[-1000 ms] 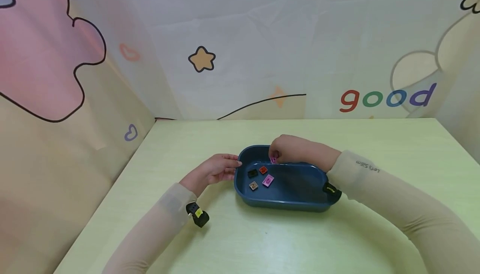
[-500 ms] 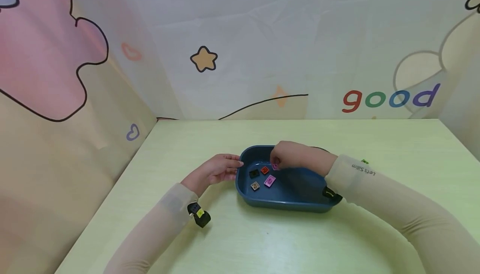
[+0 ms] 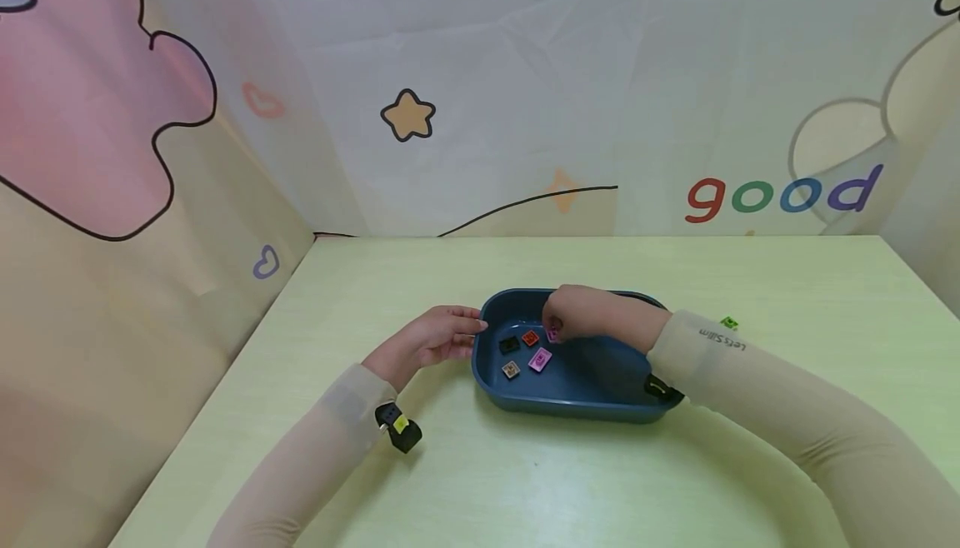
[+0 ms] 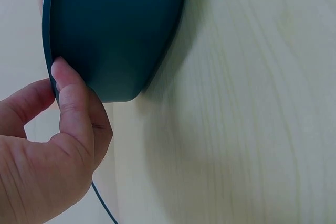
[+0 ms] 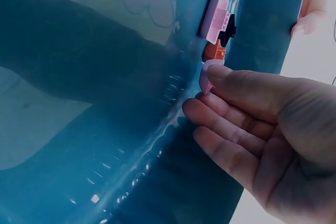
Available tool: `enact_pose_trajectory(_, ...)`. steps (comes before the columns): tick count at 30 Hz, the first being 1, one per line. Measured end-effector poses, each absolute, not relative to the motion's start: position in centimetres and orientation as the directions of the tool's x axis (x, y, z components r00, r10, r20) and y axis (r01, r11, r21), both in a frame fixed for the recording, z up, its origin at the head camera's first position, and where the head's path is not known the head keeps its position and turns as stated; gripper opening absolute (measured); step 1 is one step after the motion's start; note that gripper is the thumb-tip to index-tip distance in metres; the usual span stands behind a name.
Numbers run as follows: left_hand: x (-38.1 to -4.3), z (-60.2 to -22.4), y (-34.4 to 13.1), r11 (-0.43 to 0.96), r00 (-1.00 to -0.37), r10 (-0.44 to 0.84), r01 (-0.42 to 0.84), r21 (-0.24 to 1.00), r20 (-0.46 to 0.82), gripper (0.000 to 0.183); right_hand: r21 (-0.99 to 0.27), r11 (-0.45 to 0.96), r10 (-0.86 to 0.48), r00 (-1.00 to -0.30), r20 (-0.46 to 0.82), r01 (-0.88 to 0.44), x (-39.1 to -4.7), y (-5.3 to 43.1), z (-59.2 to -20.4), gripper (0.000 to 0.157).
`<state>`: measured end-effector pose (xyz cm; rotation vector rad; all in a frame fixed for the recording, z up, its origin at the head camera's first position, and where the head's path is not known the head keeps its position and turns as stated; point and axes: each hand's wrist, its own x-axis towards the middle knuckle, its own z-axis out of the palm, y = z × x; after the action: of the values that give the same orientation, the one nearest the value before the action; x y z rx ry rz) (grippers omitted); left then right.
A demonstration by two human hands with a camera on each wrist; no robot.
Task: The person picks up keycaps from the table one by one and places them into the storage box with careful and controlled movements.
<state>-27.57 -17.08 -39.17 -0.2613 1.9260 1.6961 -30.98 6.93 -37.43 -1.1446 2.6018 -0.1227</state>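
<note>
A blue plastic basin stands on the table. My left hand grips its left end, thumb at the rim and fingers against the outer wall in the left wrist view. My right hand reaches over the back rim and pinches a small pink toy brick between thumb and forefinger, low inside the basin. The other right-hand fingers partly hide it in the head view. Beside it lie an orange-red brick, a black brick, a larger pink brick and a beige brick.
A small green piece sits on the table behind the right sleeve. That forearm crosses the basin's right end. A printed cloth hangs behind the table and at its sides.
My right hand has lowered the small pink brick from near the back wall to beside the orange-red one. The green piece has come out from behind the sleeve. My left hand keeps its grip.
</note>
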Motion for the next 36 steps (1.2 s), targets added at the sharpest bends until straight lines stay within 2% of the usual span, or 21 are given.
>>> enact_pose_trajectory(24,-27.4,-39.3,-16.9,0.187,-0.832,0.204,-0.484,0.855,-0.516,0.031,-0.245,0.699,-0.715,-0.644,-0.272,-0.672,-31.3,7.3,-38.4,0.007)
enact_pose_trajectory(31,-27.6,-39.4,-16.9,0.191,-0.831,0.196,-0.488,0.851,-0.521,0.030,-0.275,0.692,-0.721,-0.634,-0.278,-0.667,-31.4,7.6,-37.8,0.017)
enact_pose_trajectory(36,-27.7,-39.4,-17.0,0.192,-0.833,0.187,-0.489,0.851,-0.521,0.030,-0.288,0.708,-0.706,-0.652,-0.276,-0.645,-31.6,7.6,-36.6,0.024)
